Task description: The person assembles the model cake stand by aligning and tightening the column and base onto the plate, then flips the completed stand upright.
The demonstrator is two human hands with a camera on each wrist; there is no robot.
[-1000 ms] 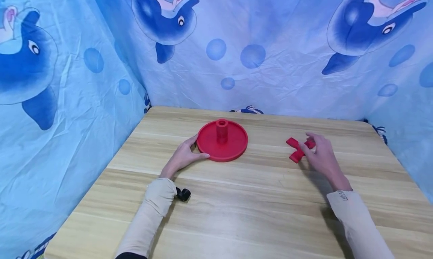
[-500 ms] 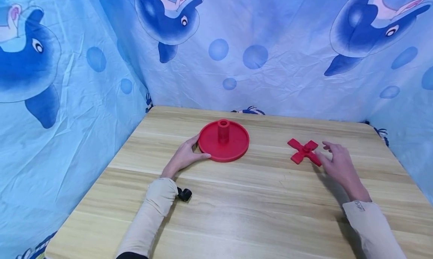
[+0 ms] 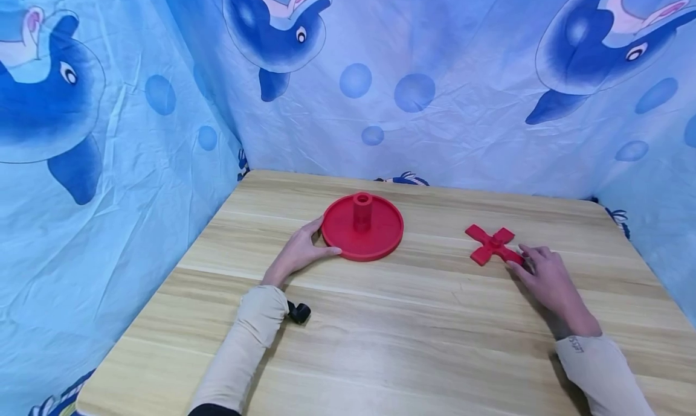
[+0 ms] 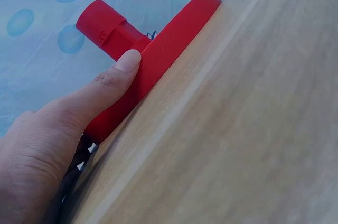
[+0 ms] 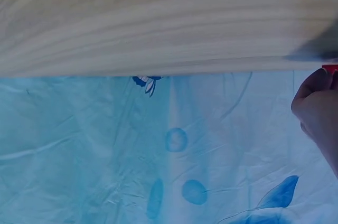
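A round red base (image 3: 380, 242) with a raised rim and a hollow upright post (image 3: 362, 214) in its middle lies on the wooden table. My left hand (image 3: 299, 251) holds its near left edge, the thumb on the front of the rim and the fingers round the left side. In the left wrist view, the thumb of the left hand (image 4: 63, 113) presses the wall of the base (image 4: 174, 34). Farther right lies a flat red cross-shaped piece (image 3: 492, 244) with a short peg at its centre. My right hand (image 3: 549, 280) pinches its near right arm between thumb and fingers.
A black device (image 3: 298, 312) sits at the left wrist, just above the tabletop. The wooden table (image 3: 380, 343) ends at the back against a blue curtain (image 3: 451, 144) printed with dolphins. Bare wood separates the base from the cross.
My right hand let go of the cross's far right arm, moved right and toward me, and took hold of the near right arm. The left hand stays on the base; the head view shifts slightly.
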